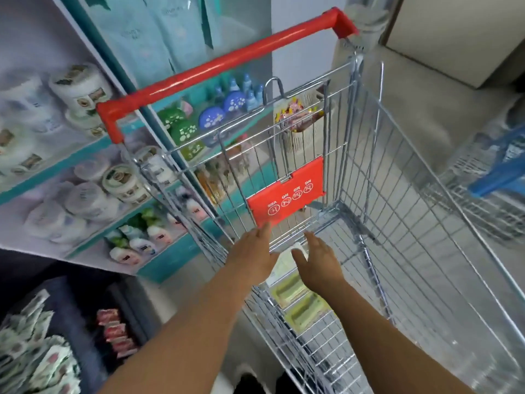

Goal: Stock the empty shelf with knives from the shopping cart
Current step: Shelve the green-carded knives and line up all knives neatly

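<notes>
A wire shopping cart with a red handle and a red child-seat flap stands in front of me. At the near end of its basket lie pale green packaged items, blurred, with a white card end showing between my hands. Both arms reach down into the cart. My left hand has straight fingers pointing at the red flap. My right hand is spread open just above the packages. Neither hand holds anything.
Teal shelves on the left carry white tubs, round containers and bottles. A dark lower display holds white and red packets. A second cart with a blue handle stands at the right. Grey floor lies beyond.
</notes>
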`<state>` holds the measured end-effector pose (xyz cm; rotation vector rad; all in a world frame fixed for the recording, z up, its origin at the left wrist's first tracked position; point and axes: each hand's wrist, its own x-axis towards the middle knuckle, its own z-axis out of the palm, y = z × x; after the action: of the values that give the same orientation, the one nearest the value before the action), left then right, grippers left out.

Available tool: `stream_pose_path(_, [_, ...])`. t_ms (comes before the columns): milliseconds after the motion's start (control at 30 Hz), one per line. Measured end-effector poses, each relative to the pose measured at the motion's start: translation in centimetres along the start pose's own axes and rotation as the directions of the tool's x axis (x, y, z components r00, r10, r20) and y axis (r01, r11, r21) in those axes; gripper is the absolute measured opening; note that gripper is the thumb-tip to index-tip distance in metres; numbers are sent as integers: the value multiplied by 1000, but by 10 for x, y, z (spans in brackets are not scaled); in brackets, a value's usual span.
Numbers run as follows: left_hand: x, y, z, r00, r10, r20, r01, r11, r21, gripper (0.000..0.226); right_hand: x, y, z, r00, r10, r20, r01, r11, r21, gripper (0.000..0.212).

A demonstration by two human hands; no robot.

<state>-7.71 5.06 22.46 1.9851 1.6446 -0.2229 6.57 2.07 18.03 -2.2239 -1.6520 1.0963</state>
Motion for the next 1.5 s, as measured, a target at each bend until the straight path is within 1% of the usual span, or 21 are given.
stream_pose_path(100, [29, -8, 25, 995, -5, 98, 1, 999, 42, 75, 12, 25, 15, 993, 111, 39, -112, 994, 15, 63])
stream_pose_path(200, [64, -4, 49, 978, 17, 206, -39, 994, 102, 79, 25, 48, 31, 978, 203, 52, -205, 979, 19, 66])
stream_pose_path(333, [93, 4, 76, 958, 68, 278, -91, 993, 72, 83, 33, 68, 43, 957, 276, 84, -279, 960, 26, 68])
stream_pose_path(433, [108, -2, 102, 939, 62, 338, -102, 989, 104, 89, 38, 85, 57, 949, 301, 91, -305, 952, 29, 74])
stream_pose_path(500, [118, -6, 119, 934, 72, 351, -118, 987, 111, 93, 41, 96, 70, 941, 324, 96, -329, 943, 43, 81])
stream_pose_path(600, [132, -5, 144, 939, 102, 328, -145, 983, 109, 99, 43, 114, 93, 926, 354, 128, -362, 931, 49, 93])
stream_pose_path(667, [137, -6, 164, 943, 84, 321, -136, 980, 143, 102, 45, 125, 108, 920, 364, 145, -374, 927, 41, 99])
stream_pose_path(767, [142, -12, 192, 936, 6, 351, -80, 977, 197, 107, 48, 141, 131, 923, 346, 166, -346, 938, -32, 104])
stream_pose_path(867, [146, -18, 212, 920, -104, 378, 1, 965, 262, 123, 49, 154, 150, 934, 300, 194, -275, 950, -147, 106])
stream_pose_path(967, [148, -25, 230, 902, -192, 386, 76, 952, 296, 129, 57, 167, 156, 939, 252, 236, -209, 959, -194, 100])
stream_pose_path(1033, [149, -28, 239, 902, -201, 381, 98, 957, 272, 130, 65, 174, 154, 949, 221, 225, -172, 961, -216, 97])
stream_pose_path(1067, [149, -28, 243, 912, -183, 366, 95, 964, 247, 128, 68, 178, 150, 956, 207, 205, -161, 962, -220, 96])
stream_pose_path(1133, [150, -24, 246, 957, -107, 269, 56, 980, 193, 112, 73, 188, 140, 968, 192, 163, -155, 965, -213, 90])
stream_pose_path(1200, [151, -16, 249, 984, -49, 169, 22, 987, 160, 100, 73, 202, 130, 965, 233, 117, -206, 956, -207, 82])
stream_pose_path(1300, [155, -6, 254, 991, -42, 128, 19, 985, 173, 101, 74, 220, 119, 965, 258, 55, -240, 945, -224, 73])
stream_pose_path(1367, [156, -2, 257, 993, -59, 101, 45, 990, 135, 96, 73, 227, 113, 975, 206, 88, -181, 955, -236, 68])
stream_pose_path(1433, [155, 2, 259, 990, -111, 87, 108, 993, 37, 91, 69, 230, 106, 979, 119, 165, -70, 958, -277, 72])
stream_pose_path(1500, [154, 6, 260, 984, -164, 76, 168, 985, -49, 87, 65, 234, 99, 972, 89, 216, -14, 945, -325, 76])
